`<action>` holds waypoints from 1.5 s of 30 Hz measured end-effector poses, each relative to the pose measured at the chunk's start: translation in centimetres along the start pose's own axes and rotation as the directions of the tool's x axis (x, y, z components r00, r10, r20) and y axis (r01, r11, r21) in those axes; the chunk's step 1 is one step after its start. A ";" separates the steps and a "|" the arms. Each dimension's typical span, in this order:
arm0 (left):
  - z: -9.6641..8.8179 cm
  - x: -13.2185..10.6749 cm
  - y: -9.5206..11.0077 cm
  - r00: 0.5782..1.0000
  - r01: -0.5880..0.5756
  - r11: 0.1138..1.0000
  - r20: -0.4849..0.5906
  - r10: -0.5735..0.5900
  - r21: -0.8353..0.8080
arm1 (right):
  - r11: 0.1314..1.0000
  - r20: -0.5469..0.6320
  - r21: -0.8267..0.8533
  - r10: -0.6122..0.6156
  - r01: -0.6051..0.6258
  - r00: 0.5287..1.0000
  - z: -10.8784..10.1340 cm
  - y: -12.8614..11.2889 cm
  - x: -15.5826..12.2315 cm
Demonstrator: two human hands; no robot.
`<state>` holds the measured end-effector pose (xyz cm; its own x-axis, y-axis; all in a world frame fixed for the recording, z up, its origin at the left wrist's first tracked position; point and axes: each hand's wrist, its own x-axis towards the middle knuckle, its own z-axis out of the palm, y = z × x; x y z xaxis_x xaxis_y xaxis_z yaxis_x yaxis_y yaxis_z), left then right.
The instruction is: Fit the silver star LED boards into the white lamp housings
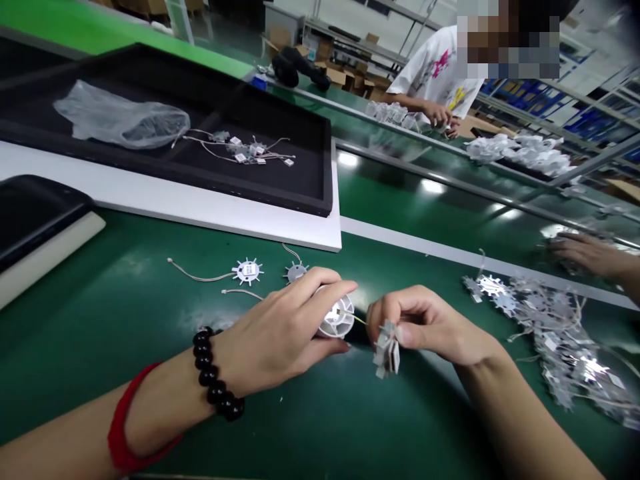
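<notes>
My left hand [287, 320] is closed around a round white plastic housing [337, 320], whose ribbed open end faces right. Between thumb and fingers, my right hand [430, 323] pinches a small toothed metal disc [386, 350], tilted nearly edge-on. A thin pale wire [356, 318] runs from the middle of the housing towards my right fingers. Beyond my left hand, a toothed disc with a white label [247, 271] lies on the green table with its wire stretched left. Another toothed disc [296, 272] is partly covered by my left hand.
A pile of wired toothed discs [560, 333] lies at right, near another person's hand [590, 255]. A black tray [310, 190] holds a clear plastic bag [125, 120] and several wired discs. Across the line, a co-worker [435, 73] handles white parts.
</notes>
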<state>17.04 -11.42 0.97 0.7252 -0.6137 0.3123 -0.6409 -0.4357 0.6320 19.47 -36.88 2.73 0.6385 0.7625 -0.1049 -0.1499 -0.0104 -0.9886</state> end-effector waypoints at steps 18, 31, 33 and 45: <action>1.8 -0.7 0.9 0.974 0.122 0.992 0.198 -0.113 -0.033 | 0.926 0.003 -0.319 0.214 -0.202 0.977 -2.7 -2.7 -2.4; -0.2 -0.1 -0.2 0.995 -0.060 0.995 0.085 0.054 0.078 | 0.813 -0.413 -0.409 0.240 -0.414 0.879 3.8 -1.4 0.0; -0.3 0.0 -0.2 0.993 -0.030 0.999 0.113 0.027 0.025 | 0.787 -0.396 -0.450 0.248 -0.422 0.884 3.7 -1.4 -0.1; -0.9 0.2 0.0 0.978 -0.150 0.986 0.158 0.137 0.074 | 0.828 -0.291 -0.360 0.338 -0.430 0.895 3.5 -1.6 -0.7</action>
<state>17.39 -10.94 1.63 0.5815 -0.7638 0.2801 -0.7594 -0.3861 0.5236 16.58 -35.11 4.76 0.7406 0.4907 -0.4591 -0.1266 -0.5691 -0.8125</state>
